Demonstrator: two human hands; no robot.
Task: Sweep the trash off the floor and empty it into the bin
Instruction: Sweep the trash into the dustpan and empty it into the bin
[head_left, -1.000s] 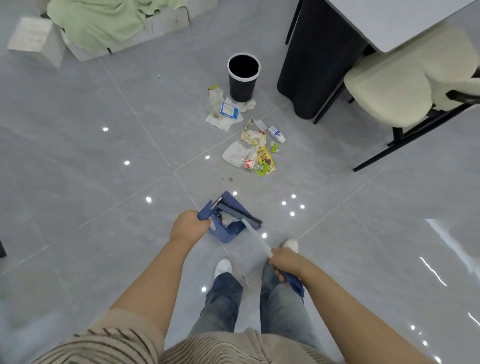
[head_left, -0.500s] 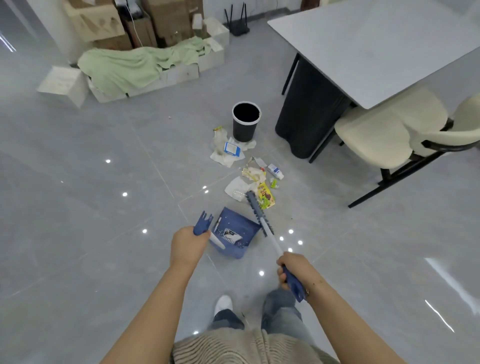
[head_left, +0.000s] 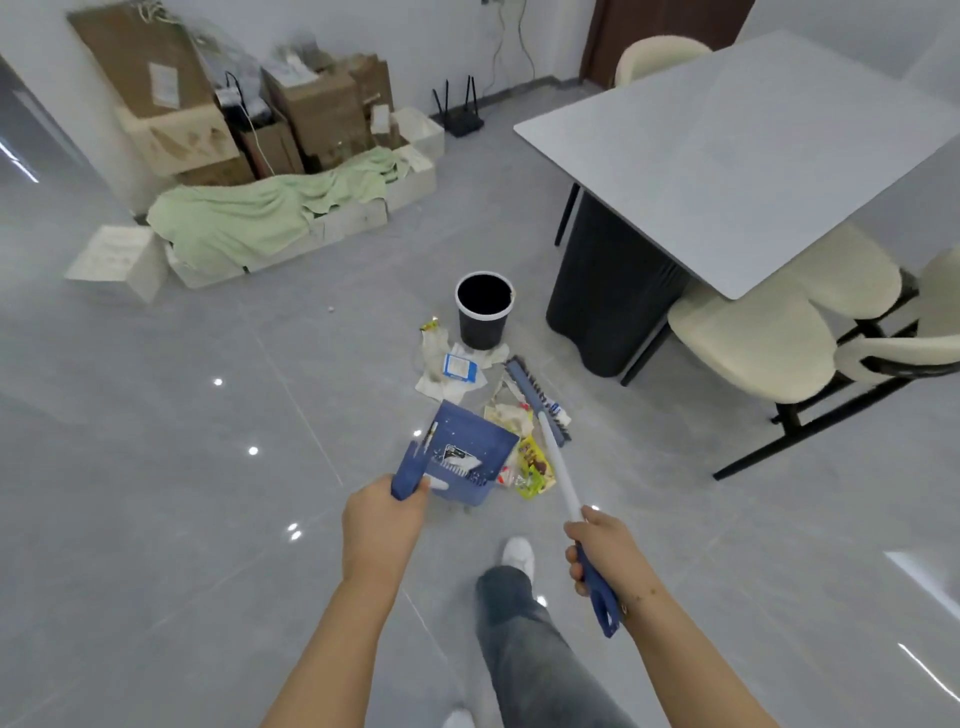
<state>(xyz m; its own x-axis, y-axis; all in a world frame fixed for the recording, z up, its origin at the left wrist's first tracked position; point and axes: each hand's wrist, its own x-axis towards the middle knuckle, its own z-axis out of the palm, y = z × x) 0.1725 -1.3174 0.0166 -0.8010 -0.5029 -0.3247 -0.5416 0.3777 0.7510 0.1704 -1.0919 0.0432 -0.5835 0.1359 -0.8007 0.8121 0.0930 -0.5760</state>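
My left hand (head_left: 382, 525) grips the handle of a blue dustpan (head_left: 467, 460), which hangs low over the floor just left of the trash. My right hand (head_left: 602, 551) holds the white-and-blue handle of a broom (head_left: 537, 397); its blue brush head reaches past the litter toward the bin. The trash (head_left: 530, 462) is a scatter of wrappers, a yellow-green packet and white paper, with more paper and a blue-white packet (head_left: 460, 368) closer to the bin. The black bin (head_left: 484, 310) with a white rim stands upright and looks dark inside.
A grey table (head_left: 727, 145) on a dark base (head_left: 605, 296) stands right of the bin, with cream chairs (head_left: 753, 343) beside it. Cardboard boxes and a green cloth (head_left: 260, 213) lie at the back left. My legs and white shoe (head_left: 518, 553) are below.
The view has tilted up and I have stepped closer to the trash. The broom head has swung forward past the litter toward the bin, and the dustpan has moved up beside the wrappers.
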